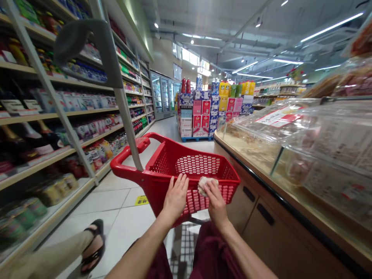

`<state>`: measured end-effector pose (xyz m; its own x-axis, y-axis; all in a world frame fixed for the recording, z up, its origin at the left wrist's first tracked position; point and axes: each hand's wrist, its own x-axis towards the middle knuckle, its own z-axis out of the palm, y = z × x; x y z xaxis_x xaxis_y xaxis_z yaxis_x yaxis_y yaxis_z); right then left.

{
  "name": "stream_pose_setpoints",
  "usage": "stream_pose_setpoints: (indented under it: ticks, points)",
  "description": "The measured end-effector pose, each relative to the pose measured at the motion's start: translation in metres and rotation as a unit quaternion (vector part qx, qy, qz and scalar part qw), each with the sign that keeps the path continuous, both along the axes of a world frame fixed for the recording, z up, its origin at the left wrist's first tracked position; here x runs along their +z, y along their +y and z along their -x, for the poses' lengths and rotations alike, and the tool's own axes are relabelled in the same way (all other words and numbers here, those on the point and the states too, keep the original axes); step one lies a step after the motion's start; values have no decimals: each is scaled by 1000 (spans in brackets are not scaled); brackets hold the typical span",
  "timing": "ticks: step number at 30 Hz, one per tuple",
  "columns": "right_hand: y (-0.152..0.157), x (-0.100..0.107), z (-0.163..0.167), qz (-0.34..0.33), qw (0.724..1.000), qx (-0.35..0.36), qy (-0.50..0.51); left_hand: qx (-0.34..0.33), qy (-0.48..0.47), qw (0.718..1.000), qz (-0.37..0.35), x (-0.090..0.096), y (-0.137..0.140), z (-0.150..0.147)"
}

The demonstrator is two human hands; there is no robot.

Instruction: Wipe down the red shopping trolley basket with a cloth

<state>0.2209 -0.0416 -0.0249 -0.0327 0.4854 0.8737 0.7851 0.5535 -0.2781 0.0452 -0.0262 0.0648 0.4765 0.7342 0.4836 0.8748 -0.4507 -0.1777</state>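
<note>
A red plastic shopping basket (168,166) with a perforated wall stands in front of me, its grey metal pole (128,120) rising at the left to a dark grey grip (112,54). Flat against the near side of the basket, at its rim, lies my left hand (176,193), fingers stretched out and holding nothing. My right hand (215,199) presses a crumpled whitish cloth (205,186) against the same side, farther right along the rim. Part of the cloth is hidden under the fingers. Inside the basket, the far wall shows its holes.
Shelves of drinks and bottles (37,139) line the left. At right runs a wooden display counter (261,221) with clear plastic packs (279,116). Stacked boxes (200,116) stand on a blue pallet ahead. Another person's sandalled foot (93,246) is at lower left, near a yellow floor sticker (141,200).
</note>
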Motion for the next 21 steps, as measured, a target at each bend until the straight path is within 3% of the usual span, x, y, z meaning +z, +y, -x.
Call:
stream_pose_setpoints:
  ticks: [6, 12, 16, 21]
  points:
    - [3, -16, -13, 25, 998, 18, -51, 9, -5, 1000, -6, -2, 2, -4]
    - [5, -7, -22, 13, 1000, -13, 13, 16, 5, 1000, 6, -11, 0, -12]
    - [1, -20, -30, 63, 998, -1, -22, 8, 24, 999, 20, -18, -2, -14]
    - [8, 0, -44, 18, 997, -55, 52, 15, 19, 1000, 14, -19, -5, -13]
